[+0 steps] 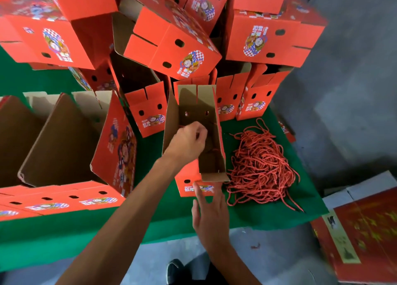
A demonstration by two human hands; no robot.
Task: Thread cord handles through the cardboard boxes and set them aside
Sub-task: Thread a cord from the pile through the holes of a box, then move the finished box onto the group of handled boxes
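An open red cardboard box stands on the green table, its brown inside facing me, with two holes in its far wall. My left hand reaches down inside it, fingers curled, pinching a thin red cord that runs across the inside. My right hand is open, fingertips touching the box's near outer wall beside a handle hole. A loose heap of red cords lies on the cloth just right of the box.
Many red printed boxes are piled high behind and to the left. Large open boxes fill the left side. The green table ends near me; grey floor and a dark red carton lie to the right.
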